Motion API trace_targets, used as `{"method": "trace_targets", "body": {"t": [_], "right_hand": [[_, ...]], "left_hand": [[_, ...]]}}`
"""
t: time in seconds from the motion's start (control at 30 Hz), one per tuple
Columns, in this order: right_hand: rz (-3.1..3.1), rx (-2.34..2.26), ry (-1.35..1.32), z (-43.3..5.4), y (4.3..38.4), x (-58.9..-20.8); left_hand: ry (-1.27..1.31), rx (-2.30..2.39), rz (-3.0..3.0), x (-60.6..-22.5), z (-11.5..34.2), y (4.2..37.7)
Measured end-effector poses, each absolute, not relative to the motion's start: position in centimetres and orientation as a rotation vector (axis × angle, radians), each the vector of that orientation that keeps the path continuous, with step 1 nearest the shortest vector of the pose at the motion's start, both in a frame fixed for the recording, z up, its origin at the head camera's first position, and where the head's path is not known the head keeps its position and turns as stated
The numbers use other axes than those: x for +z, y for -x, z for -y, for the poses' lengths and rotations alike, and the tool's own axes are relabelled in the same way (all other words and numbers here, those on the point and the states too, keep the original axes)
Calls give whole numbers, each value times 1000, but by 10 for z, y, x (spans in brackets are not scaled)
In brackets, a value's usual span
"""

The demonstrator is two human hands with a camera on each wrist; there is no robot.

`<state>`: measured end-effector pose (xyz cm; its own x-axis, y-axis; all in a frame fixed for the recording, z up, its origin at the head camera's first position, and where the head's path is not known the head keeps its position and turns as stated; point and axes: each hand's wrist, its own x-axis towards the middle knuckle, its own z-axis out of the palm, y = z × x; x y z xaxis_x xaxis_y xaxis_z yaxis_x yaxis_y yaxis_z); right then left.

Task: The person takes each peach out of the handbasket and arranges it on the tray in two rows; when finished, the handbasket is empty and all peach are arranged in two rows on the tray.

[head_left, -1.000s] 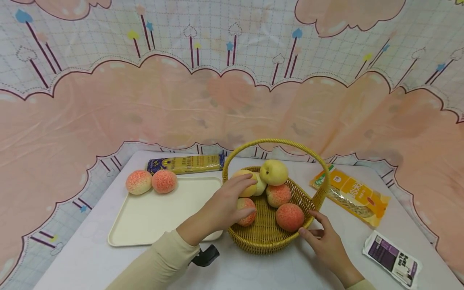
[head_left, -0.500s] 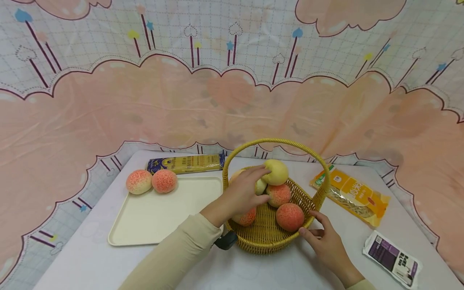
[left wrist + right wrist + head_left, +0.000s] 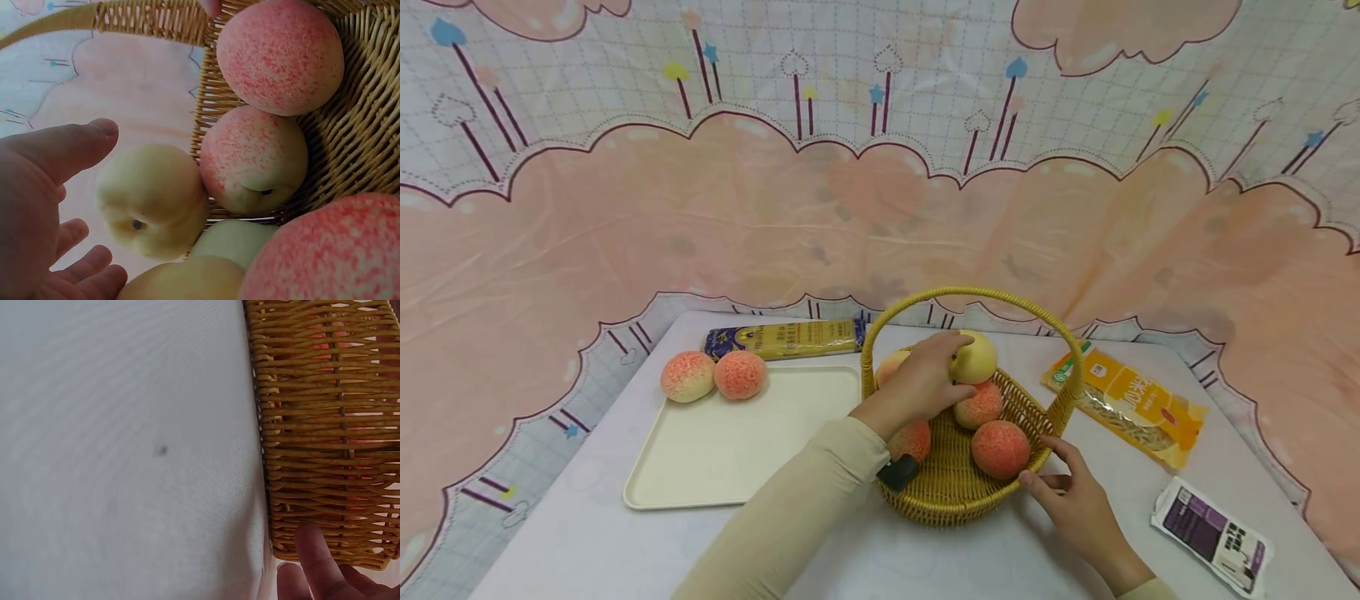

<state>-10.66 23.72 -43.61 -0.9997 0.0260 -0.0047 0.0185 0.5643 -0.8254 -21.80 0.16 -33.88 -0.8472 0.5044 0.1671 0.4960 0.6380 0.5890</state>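
White tabletop [image 3: 580,517] carries it all. Wicker basket [image 3: 951,508], tall handle up, sits right of centre. Beige tray [image 3: 730,442] lies just left of it. Yellow pasta packet [image 3: 790,339] behind tray; orange bag [image 3: 1131,404] right of basket; purple-and-white pouch [image 3: 1212,536] nearer, far right. Left hand [image 3: 921,385] is over the basket, fingers and thumb apart, by the yellow peach [image 3: 976,360]; contact unclear. Right hand [image 3: 1078,500] has fingers curled on the basket's near-right rim, seemingly steadying it. Yellow peach is heaped at the basket's far side, beside a red peach [image 3: 979,407]. Two more peaches [image 3: 741,375] at tray's far-left corner. Step, probably: grasping or arranging the yellow peach. Next move likely needs left fingers settled round it, basket kept steady.
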Motion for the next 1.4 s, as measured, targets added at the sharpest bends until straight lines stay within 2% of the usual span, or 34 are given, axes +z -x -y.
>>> {"method": "trace_targets", "body": {"t": [0.83, 1.4], "right_hand": [[2751, 1447, 27, -237, 105, -431], [2743, 1445, 27, -234, 105, -433]], "left_hand": [[-752, 979, -2884, -339, -24, 253], [-778, 861, -2886, -340, -20, 255]]}}
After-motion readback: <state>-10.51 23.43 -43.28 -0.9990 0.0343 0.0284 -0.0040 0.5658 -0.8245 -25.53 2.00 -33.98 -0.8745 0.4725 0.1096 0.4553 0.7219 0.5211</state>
